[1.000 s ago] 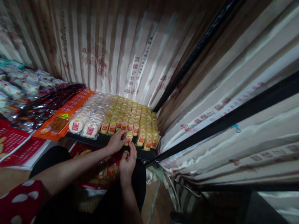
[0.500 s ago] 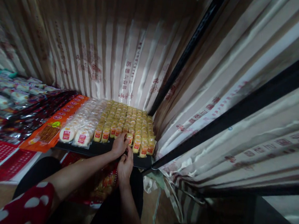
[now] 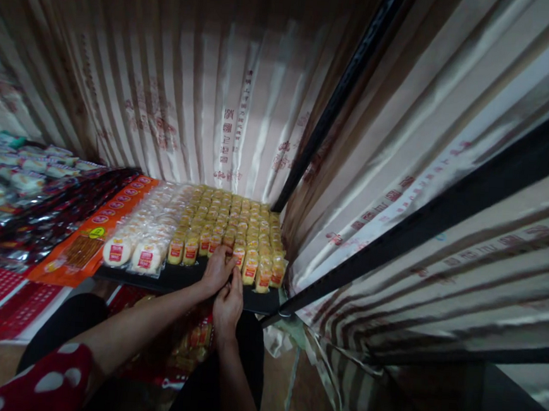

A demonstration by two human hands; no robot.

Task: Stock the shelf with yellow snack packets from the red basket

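Rows of small yellow snack packets (image 3: 250,267) with red labels stand on a black shelf (image 3: 174,276). My left hand (image 3: 216,272) is at the front of these rows, its fingers bent and closed against the lower left side of one front snack packet (image 3: 238,256). Just below and to the right, my right hand (image 3: 228,306) has its fingers pressed together, tips up at the bottom of that same packet. The two hands touch or nearly touch. They cover part of the packet and the shelf edge behind them.
Left of the yellow rows stand clear-wrapped round white crackers (image 3: 146,255), then an orange snack bag (image 3: 68,264) and dark shiny packs (image 3: 39,231). Pleated printed cloth (image 3: 206,111) hangs behind. A black metal post (image 3: 332,128) rises at the shelf's right corner.
The view has shifted slightly, with the shelf goods a little further left and lower. Both hands stay together at the same front packet, with hardly any change in their grip.
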